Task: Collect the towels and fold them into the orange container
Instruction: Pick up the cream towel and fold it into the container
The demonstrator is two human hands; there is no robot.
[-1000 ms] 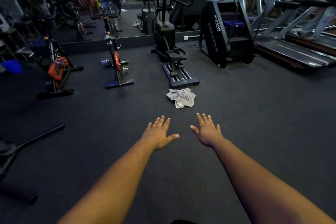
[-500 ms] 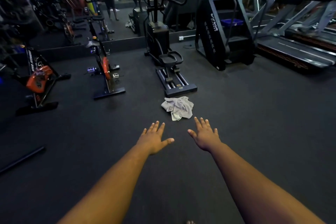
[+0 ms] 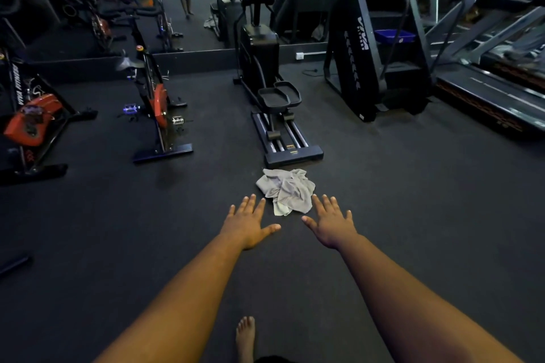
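Head view, dim gym: orange container not visible, background machines murky, mirror reflection hard to read. Grey towel (image 3: pixel 286 191) lies crumpled on the floor (image 3: pixel 413 215) just in front of the elliptical (image 3: pixel 277 115) base. Left hand (image 3: pixel 249 222) and right hand (image 3: pixel 331 224) flat, fingers spread, holding nothing, hovering either side of the towel's near edge; contact unclear. Bare foot (image 3: pixel 245 336) cut off at the bottom.
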